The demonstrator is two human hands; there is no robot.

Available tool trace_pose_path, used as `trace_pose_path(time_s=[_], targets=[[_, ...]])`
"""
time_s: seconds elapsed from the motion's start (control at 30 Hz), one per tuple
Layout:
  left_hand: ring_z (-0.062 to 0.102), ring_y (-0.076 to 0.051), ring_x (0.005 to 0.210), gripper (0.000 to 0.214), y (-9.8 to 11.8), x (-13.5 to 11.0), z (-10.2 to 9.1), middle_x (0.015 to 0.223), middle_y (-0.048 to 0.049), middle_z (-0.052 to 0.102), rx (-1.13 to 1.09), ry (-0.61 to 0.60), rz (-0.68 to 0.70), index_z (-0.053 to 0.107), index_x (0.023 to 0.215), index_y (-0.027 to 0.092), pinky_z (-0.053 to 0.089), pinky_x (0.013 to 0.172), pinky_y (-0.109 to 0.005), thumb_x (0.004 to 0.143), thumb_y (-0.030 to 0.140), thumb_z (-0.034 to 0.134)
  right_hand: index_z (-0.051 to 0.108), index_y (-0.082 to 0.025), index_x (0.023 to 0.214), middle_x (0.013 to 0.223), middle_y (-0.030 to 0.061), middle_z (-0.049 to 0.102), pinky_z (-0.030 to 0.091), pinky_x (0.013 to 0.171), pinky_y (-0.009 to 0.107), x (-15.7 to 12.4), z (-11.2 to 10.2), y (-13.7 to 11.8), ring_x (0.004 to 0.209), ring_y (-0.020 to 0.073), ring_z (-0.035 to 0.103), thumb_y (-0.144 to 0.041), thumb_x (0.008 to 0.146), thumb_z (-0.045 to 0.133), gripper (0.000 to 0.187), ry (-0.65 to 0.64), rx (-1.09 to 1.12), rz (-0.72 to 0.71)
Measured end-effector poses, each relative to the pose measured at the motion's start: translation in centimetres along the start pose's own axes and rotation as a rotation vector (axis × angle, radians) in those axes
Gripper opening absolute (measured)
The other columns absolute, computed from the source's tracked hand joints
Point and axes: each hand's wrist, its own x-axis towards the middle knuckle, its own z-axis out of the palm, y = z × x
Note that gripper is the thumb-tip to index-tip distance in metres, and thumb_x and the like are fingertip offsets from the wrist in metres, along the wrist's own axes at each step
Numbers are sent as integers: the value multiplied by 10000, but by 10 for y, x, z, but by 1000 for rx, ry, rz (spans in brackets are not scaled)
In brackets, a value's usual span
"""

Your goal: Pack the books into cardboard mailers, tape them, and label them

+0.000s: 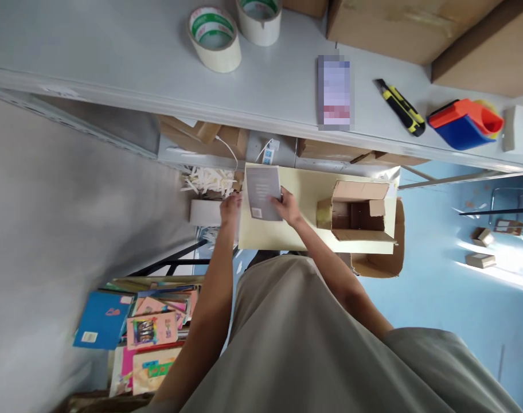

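A grey book (264, 192) with pale lines of print and a barcode label lies over the cream-coloured board. My right hand (288, 207) grips its right edge, thumb on top of the cover. My left hand (231, 207) is just left of the book, by the board's left edge, above a white box (205, 213). Its fingers are drawn together; what they hold, if anything, is too small to make out. An open cardboard box (360, 215) stands on the cream board (304, 238) to the right of my right hand.
A grey shelf (158, 74) ahead carries two tape rolls (221, 54) (264, 28), a blurred-out phone-sized object (335, 92), a yellow-black utility knife (399, 107) and a red-blue tape dispenser (465, 123). Shredded paper (207, 179) lies left. Several books (152, 330) are stacked at lower left.
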Motion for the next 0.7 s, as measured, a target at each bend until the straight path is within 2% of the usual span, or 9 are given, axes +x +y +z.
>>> trace_pose_path(time_s=[0.07, 0.13, 0.2, 0.27, 0.3, 0.4, 0.53, 0.57, 0.7], targets=[[777, -294, 1123, 477, 21, -12, -5, 1166, -178, 835, -116, -106, -24, 778, 1202, 154, 640, 974, -449, 1064, 518, 502, 731, -266, 1222, 1193, 49, 829, 651, 989, 392, -40, -34, -2, 1104, 272, 764, -519, 944, 779, 379, -51, 285, -134], [796, -325, 1070, 532, 44, -32, -3, 1077, -159, 849, -265, -309, -39, 808, 1138, 163, 660, 914, -459, 1000, 649, 642, 735, -282, 1254, 1266, 69, 833, 656, 1045, 441, -75, -69, -1, 1176, 302, 775, -649, 882, 845, 534, -70, 479, -177], [804, -359, 1043, 596, 69, -58, 10, 1025, -142, 854, -355, -503, -8, 836, 1081, 173, 666, 888, -476, 849, 722, 837, 739, -292, 1226, 1275, 76, 837, 660, 1064, 465, -100, -99, 4, 1190, 316, 784, -723, 809, 893, 618, -40, 561, -148], [807, -357, 1050, 636, 94, -85, 30, 1035, -125, 859, -329, -610, 81, 856, 1074, 187, 663, 903, -464, 735, 715, 956, 739, -295, 1190, 1272, 80, 839, 661, 1071, 481, -113, -125, 14, 1194, 324, 789, -765, 763, 909, 658, 22, 578, -111], [806, -347, 1064, 635, 105, -97, 42, 1054, -119, 860, -296, -634, 132, 862, 1080, 193, 659, 924, -454, 720, 704, 977, 736, -296, 1176, 1268, 82, 839, 662, 1071, 490, -116, -136, 20, 1196, 329, 790, -784, 750, 907, 670, 58, 575, -99], [799, -318, 1100, 600, 133, -127, 82, 1094, -105, 860, -194, -628, 277, 863, 1078, 210, 649, 996, -443, 767, 716, 943, 728, -297, 1156, 1238, 82, 844, 671, 1040, 496, -122, -165, 38, 1187, 334, 790, -814, 753, 885, 675, 132, 551, -85], [791, -287, 1049, 571, 153, -156, 131, 1088, -107, 852, -72, -529, 421, 831, 1077, 208, 652, 996, -420, 855, 734, 826, 733, -278, 1243, 1314, 97, 829, 656, 1083, 478, -127, -213, 62, 1264, 334, 764, -825, 807, 858, 711, 124, 483, -146], [787, -274, 1023, 538, 157, -163, 141, 1089, -107, 848, -37, -485, 456, 820, 1097, 205, 653, 968, -399, 888, 700, 795, 737, -273, 1285, 1354, 103, 821, 645, 1111, 484, -127, -228, 69, 1300, 338, 754, -854, 840, 812, 737, 99, 461, -152], [763, -227, 940, 335, 177, -189, 171, 1093, -78, 837, 177, -249, 608, 784, 1177, 215, 633, 899, -334, 972, 468, 703, 767, -269, 1413, 1476, 115, 784, 565, 1244, 548, -112, -283, 103, 1465, 358, 686, -953, 1006, 452, 856, -108, 298, -102]])
